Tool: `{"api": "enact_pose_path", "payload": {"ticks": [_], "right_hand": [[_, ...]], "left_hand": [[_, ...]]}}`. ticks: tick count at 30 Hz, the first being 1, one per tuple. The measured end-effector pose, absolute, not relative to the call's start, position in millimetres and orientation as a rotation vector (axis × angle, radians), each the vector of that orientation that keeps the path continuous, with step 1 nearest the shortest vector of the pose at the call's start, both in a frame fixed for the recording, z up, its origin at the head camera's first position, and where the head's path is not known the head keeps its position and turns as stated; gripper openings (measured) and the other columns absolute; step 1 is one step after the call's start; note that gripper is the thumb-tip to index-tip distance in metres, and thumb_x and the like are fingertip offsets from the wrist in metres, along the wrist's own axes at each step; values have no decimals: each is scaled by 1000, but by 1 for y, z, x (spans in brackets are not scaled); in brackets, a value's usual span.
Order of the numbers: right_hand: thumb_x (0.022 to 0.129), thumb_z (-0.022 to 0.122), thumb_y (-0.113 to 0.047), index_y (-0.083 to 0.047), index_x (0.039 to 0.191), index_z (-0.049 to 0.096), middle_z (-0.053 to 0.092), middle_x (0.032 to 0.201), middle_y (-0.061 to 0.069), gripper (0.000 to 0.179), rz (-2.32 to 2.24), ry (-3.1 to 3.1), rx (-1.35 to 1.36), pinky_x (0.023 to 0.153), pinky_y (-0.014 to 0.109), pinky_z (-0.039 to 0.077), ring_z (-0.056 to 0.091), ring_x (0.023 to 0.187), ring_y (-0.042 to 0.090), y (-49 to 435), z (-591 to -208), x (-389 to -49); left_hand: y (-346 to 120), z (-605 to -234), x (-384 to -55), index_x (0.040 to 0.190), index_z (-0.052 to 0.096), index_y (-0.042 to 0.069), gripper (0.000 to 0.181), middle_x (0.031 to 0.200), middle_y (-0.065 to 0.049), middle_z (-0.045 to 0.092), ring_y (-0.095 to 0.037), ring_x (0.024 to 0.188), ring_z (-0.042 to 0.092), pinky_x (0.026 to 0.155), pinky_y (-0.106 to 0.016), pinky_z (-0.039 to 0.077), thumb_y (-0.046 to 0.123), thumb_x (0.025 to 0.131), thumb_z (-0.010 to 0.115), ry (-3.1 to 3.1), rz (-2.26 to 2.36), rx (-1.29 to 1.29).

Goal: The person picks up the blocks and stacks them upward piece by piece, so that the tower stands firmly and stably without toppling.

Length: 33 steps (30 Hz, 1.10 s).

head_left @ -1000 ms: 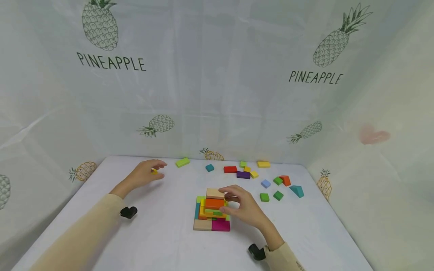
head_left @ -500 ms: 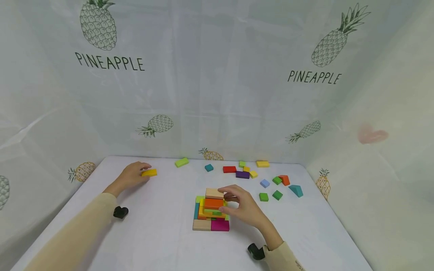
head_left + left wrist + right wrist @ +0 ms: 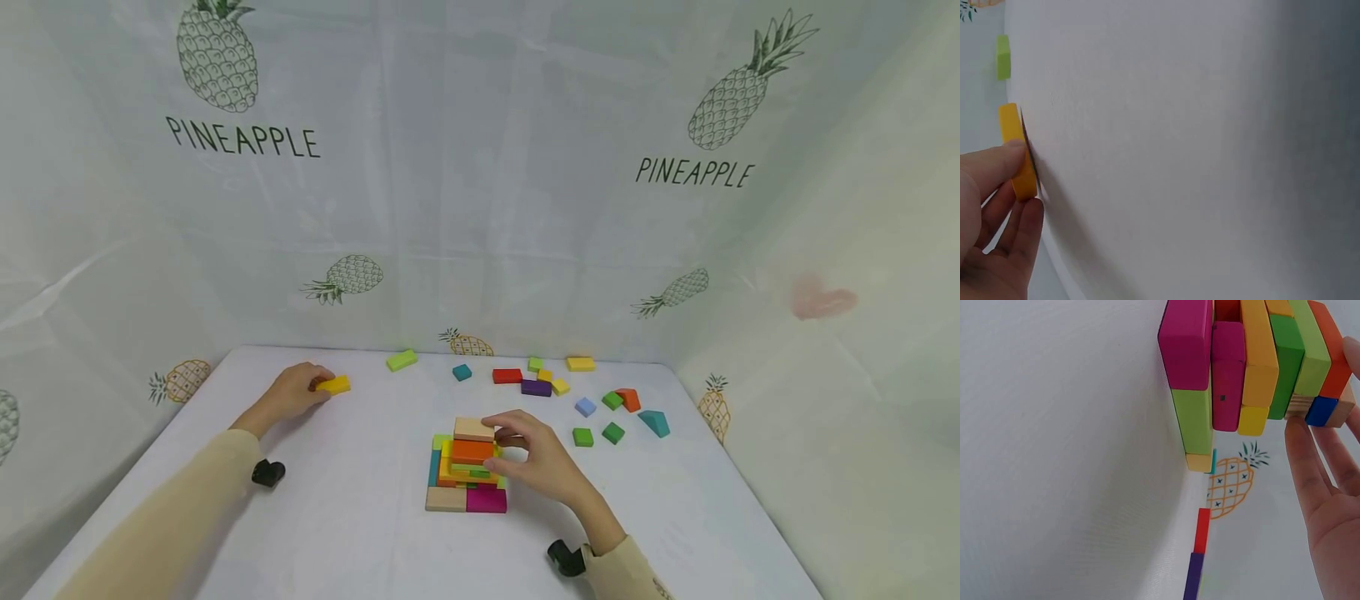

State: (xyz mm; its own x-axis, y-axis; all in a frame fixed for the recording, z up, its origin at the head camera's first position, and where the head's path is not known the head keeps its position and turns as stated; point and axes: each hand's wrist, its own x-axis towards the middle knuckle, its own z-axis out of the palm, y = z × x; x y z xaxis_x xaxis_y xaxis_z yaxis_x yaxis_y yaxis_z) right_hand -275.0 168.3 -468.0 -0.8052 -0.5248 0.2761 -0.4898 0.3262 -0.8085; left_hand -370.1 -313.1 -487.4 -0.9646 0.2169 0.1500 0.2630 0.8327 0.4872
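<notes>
Yellow block (image 3: 335, 385) pinched in left hand (image 3: 294, 391), one end protruding.

i have the left hand (image 3: 292, 392) reached far forward, pinching, while the right hand (image 3: 542, 457), nearer in, curves leftward.

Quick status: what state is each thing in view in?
Left grip: pinches a yellow block
Yellow block: held near one end
Right grip: curled around upper stack
Stack: standing upright
Red block: lying flat
Purple block: lying flat
Teal wedge: lying flat
Remaining blocks: scattered loose
</notes>
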Motion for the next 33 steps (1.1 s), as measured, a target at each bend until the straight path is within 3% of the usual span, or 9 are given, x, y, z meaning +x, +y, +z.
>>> {"api": "enact_pose_path", "payload": {"ticks": [15,33], "right_hand": [[90,88,-23,-26,140,65,64,134,-6,55,-1511,2542,-973,105,46,57,68,117,20,169,-468,-275],[90,88,-25,-27,141,65,64,134,-7,56,-1503,2542,-965,105,46,57,68,116,17,170,-469,-275]], "left_hand": [[-251,-458,-349,128,73,7,34,113,-4,68,-21,100,63,93,-45,58,10,94,81,-2809,-770,-631],[-156,-405,-287,127,75,21,35,118,12,71,-6,99,62,87,-27,58,21,93,84,-2687,-760,-1032]]}}
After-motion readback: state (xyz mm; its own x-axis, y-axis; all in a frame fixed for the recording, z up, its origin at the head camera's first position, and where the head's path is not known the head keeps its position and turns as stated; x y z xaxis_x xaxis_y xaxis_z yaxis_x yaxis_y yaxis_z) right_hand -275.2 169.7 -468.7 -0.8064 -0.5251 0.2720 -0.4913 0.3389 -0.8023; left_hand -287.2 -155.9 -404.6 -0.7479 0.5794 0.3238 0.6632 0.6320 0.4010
